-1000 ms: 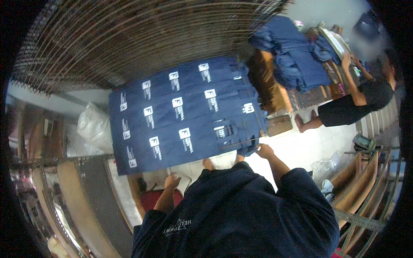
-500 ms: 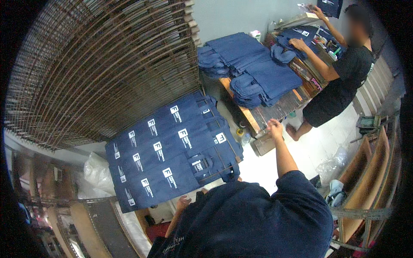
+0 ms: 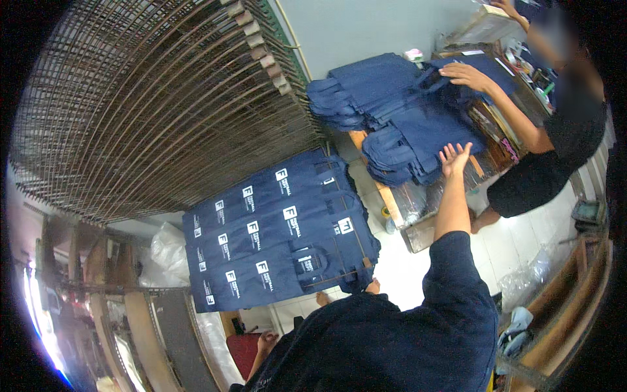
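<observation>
My right hand point(image 3: 455, 159) is stretched forward, open, palm turned up and fingers spread. It appears over the near side of a pile of navy cloth tote bags point(image 3: 428, 134); whether it touches them I cannot tell. Low beside my body is my left hand point(image 3: 266, 341), fingers loosely curled, with nothing visible in it. Ahead and to the left, rows of navy tote bags with white prints point(image 3: 251, 228) lie flat on a lowered rack shelf. Across the pile, a co-worker's hand point(image 3: 467, 77) reaches over the bags, its fingers extended.
A tall wire drying rack point(image 3: 170, 111) with many raised shelves fills the upper left. The bag pile lies on a wooden table point(image 3: 418, 202). The co-worker in black point(image 3: 555, 157) stands at its right. Clear plastic bags point(image 3: 171, 251) sit left; wooden frames point(image 3: 568, 313) lean at right.
My right hand has moved forward over the bag pile and its fingers have spread. My left hand has dropped away from the printed bags. The co-worker's hand has swung toward the pile.
</observation>
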Available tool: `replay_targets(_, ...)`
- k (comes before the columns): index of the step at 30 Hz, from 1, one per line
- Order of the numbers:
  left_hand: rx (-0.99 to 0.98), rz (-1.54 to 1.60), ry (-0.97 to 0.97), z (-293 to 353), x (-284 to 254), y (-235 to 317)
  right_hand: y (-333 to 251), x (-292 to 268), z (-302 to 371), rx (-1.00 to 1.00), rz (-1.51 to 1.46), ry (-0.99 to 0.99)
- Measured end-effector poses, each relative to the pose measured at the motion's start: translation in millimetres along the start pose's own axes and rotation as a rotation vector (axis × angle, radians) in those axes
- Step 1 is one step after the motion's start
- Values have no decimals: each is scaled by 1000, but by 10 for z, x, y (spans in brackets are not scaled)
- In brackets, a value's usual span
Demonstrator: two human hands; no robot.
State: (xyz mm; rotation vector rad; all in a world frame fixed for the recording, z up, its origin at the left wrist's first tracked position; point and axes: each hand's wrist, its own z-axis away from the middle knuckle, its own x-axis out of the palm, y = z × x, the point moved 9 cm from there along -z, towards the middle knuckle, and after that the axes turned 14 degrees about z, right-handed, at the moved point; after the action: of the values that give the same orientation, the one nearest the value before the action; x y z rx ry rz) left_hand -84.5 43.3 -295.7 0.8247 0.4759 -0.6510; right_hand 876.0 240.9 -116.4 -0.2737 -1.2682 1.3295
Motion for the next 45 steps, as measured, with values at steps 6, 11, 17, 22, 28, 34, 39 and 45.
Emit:
replay_targets(6,-155,-34,59,724,-113,-313,345,553,-477,163,-28,-145)
replay_targets(11,-162,51,108,883,-78,-419,764,962,-628,175,145,-129)
replay_targets(17,-59,208,179,616,-36,68,133,1239,-329,-382,416,98)
replay_targets(22,227,670,136,403,-143,1736,-850,2187,1074,-495,659,-568)
replay_targets(28,320,828,-273,33,284,3879,-922,2374,2824,-151,810,-1183)
replay_targets(34,175,1304,-961,410,1345,5510,-1209,2250,3883,-29,832,-1429)
replay_targets(39,303,1544,-1207,911,1316,6272,-1533,1928,3735,-76,819,-1297)
replay_targets(45,603,1696,-1067,1101,463,6582,-1221,1436,3071,15,885,-1061)
